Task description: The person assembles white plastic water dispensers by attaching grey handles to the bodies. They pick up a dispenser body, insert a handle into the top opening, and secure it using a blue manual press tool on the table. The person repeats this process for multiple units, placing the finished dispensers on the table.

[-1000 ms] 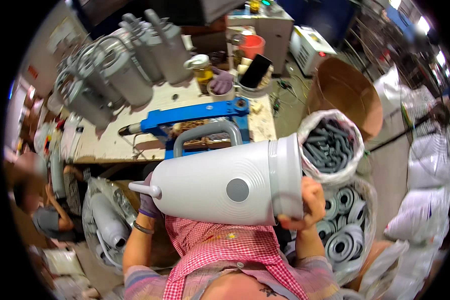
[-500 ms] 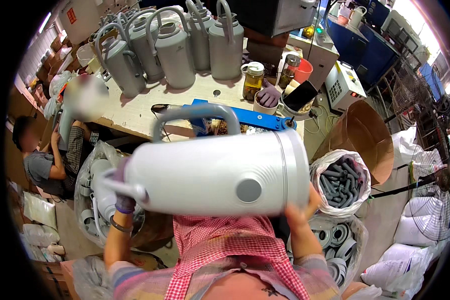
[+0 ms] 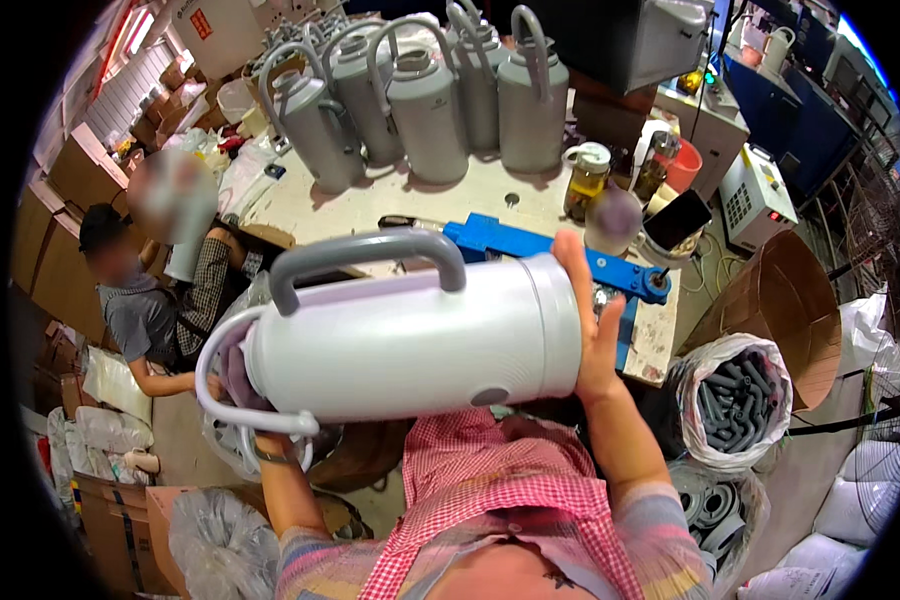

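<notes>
A large white thermos jug (image 3: 410,350) lies sideways in the air before my chest, its base to the right. Along its upper side runs a grey handle (image 3: 365,255); a thin white carrying loop (image 3: 220,350) hangs round the left end. My left hand (image 3: 236,380), in a purple glove, holds the neck end, its fingers partly hidden by the loop. Bare, my right hand (image 3: 595,340) presses its palm on the base, fingers pointing up. A round grey spot (image 3: 489,396) shows low on the body.
Several grey jugs (image 3: 427,125) stand on the worktable (image 3: 490,205). Behind the held jug is a blue metal fixture (image 3: 510,237). A bag of grey handles (image 3: 735,405) stands at right, beside a cardboard box (image 3: 780,310). Another person (image 3: 145,315) sits at the left.
The jug has rolled, carrying its round spot to the lower edge and its grey handle toward me. My right hand has shifted up onto the base. The whole view has swung left.
</notes>
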`<state>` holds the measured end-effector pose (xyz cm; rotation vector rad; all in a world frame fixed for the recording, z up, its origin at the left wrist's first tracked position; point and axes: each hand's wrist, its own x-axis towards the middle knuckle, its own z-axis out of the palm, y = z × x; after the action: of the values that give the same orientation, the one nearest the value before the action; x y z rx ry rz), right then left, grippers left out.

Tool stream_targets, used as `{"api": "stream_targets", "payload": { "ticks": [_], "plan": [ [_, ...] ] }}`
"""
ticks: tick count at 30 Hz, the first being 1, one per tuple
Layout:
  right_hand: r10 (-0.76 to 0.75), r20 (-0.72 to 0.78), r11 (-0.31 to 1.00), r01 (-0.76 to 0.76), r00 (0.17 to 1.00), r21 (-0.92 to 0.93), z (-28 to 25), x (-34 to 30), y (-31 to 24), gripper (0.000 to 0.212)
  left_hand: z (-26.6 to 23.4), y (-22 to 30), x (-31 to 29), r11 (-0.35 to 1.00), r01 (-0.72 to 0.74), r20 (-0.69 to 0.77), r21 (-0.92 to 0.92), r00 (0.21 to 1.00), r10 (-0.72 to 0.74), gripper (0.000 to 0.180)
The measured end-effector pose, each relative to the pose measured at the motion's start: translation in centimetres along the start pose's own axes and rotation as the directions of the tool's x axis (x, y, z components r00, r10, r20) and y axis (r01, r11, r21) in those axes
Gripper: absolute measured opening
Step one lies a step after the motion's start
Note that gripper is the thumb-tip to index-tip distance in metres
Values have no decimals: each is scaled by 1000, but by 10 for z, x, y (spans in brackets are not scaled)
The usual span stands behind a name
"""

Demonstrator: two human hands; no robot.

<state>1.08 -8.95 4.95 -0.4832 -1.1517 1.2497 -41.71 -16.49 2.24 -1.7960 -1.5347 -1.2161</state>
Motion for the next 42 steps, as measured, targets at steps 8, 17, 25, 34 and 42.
{"api": "stream_targets", "payload": {
  "ticks": [8,17,25,34,42],
  "plan": [
    [-137,364,885,279,921,-372,-13,-8,59,91,-27,-112,-25,503,728,460,-465,684,-566,47],
    [-266,64,854,266,962,-448,39,78,128,85,-27,-93,-2,770,574,189,-278,819,-542,33],
    [85,309,996,-79,947,-33,58,125,97,89,-31,-120,-21,842,519,73,-150,855,-514,42],
    [167,161,983,-152,973,-105,64,131,62,84,-20,-149,-41,576,734,256,-360,671,-696,46],
    [78,318,938,-178,945,297,15,139,102,89,-3,-136,-46,559,741,271,-372,663,-698,51]
  ]
}}
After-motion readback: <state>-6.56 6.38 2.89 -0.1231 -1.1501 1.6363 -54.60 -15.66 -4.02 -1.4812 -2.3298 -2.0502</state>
